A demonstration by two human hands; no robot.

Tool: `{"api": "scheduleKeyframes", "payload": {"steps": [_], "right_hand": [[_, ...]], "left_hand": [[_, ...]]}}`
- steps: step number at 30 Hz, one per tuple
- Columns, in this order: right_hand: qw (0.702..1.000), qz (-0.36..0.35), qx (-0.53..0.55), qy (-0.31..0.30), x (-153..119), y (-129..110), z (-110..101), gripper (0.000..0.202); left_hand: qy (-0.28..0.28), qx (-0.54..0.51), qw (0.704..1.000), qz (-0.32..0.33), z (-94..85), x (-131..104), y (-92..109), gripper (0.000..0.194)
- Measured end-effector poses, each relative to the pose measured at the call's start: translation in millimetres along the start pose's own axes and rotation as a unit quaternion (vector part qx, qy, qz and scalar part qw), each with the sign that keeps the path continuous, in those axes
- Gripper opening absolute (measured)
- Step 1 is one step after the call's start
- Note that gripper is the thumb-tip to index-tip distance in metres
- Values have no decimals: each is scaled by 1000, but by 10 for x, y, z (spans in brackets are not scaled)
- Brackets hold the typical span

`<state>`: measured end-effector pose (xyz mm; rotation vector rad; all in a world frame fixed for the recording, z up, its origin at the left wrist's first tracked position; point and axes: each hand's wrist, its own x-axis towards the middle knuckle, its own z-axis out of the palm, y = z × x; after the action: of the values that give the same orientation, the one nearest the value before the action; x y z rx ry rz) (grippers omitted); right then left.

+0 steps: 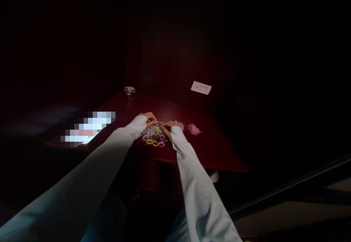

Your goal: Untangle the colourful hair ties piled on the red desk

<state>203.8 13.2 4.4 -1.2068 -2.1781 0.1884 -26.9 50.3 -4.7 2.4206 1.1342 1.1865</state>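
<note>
A loose pile of small pastel rings that look like hair ties (155,136) lies on the dark red table, in yellow, pink, purple and blue. At the far left side of the pile, my left hand (149,118) has its fingers bent and the fingertips drawn together. Opposite it, my right hand (169,126) reaches over the right side with thumb and fingers closed in a pinch. The fingertips of both hands come near each other above the rings. Whatever lies between them is too small and dim to make out. Beside my right hand rests a pink stringy bundle (194,129).
A glowing phone or tablet (94,128), partly pixelated, lies on the table (216,152) at the left. Near the back left corner stands a clear lidded jar (129,91). A white socket panel (201,87) is on the wall behind. The surroundings are very dark.
</note>
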Motion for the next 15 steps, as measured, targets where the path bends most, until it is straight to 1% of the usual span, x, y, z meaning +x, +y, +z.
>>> {"api": "scheduleKeyframes", "payload": {"steps": [4, 10, 15], "right_hand": [[1000, -7, 12, 11, 12, 8, -19, 25], [999, 1, 20, 26, 55, 34, 19, 33], [1000, 8, 5, 19, 75, 43, 76, 26]], "left_hand": [[2, -5, 1000, 7, -14, 7, 10, 23], [43, -6, 999, 10, 26, 1, 17, 28], [20, -22, 999, 26, 49, 9, -4, 29]]}}
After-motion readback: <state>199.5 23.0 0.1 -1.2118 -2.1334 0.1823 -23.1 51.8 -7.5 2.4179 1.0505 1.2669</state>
